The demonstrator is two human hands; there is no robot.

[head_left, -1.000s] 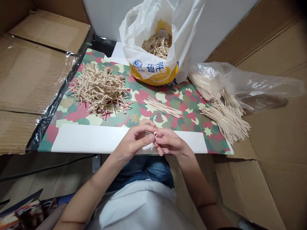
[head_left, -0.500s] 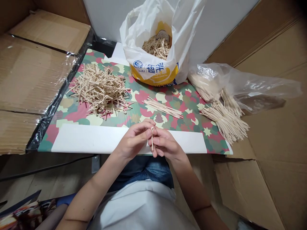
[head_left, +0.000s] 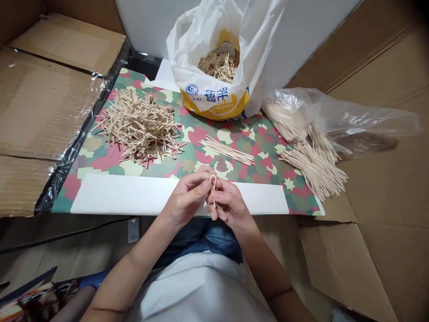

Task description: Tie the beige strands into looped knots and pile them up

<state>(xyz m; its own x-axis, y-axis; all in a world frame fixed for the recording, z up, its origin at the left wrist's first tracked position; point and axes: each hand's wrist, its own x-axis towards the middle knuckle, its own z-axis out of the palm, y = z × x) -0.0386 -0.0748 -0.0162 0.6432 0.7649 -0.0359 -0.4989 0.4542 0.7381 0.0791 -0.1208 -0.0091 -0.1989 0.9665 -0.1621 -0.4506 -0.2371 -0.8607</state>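
Between my two hands is a thin pale stick (head_left: pixel 213 190), bent into a narrow loop at its top with the ends hanging down. My left hand (head_left: pixel 189 194) is closed, its thumb and fingertips pinching the loop from the left. From the right, my right hand (head_left: pixel 233 201) is closed on the lower part, thumb against fingers. Just beyond the hands lies a small row of straight sticks (head_left: pixel 228 150). A heap of short bent pieces (head_left: pixel 139 125) is on the table to the left.
A white and yellow plastic bag (head_left: pixel 217 100), holding more bent pieces, stands at the back. Tied bundles of sticks (head_left: pixel 317 172) lie at right beside a clear plastic bag (head_left: pixel 348 118). Cardboard (head_left: pixel 50 103) borders the left side. White paper (head_left: pixel 124 194) covers the patterned table's (head_left: pixel 191 167) front edge.
The stick's loop now shows wider and turned more toward me. Both hands stay in nearly the same place, with small finger shifts.
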